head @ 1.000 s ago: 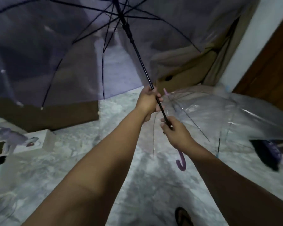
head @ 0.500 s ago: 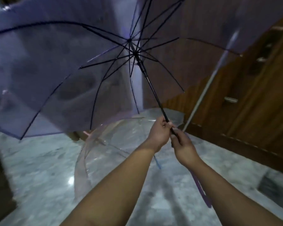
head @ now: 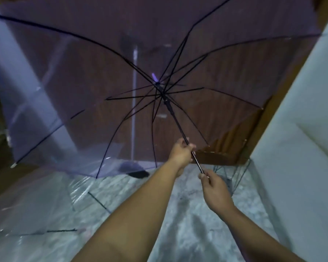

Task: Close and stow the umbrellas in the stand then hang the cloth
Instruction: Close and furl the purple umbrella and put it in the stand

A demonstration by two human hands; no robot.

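Note:
An open translucent purple umbrella [head: 87, 103] with black ribs fills the upper view, its canopy facing away from me. My left hand [head: 181, 155] grips its black shaft [head: 175, 121] higher up. My right hand [head: 215, 190] grips the lower end of the shaft, a short way below the left hand. A second, clear umbrella [head: 36, 203] lies open on the marble floor at the lower left. A wire-frame stand [head: 233, 175] sits on the floor at the right, by the wall corner. No cloth is visible.
A dark wooden door or cabinet front [head: 225, 114] stands behind the canopy. A white wall [head: 295, 129] rises close on the right. A dark object [head: 138, 173] lies on the grey marble floor [head: 186, 224] under the canopy's edge.
My view has swung right from the boxes to the wooden door and white wall. The purple umbrella has tilted forward with both hands still on its shaft, and my hands have spread slightly apart.

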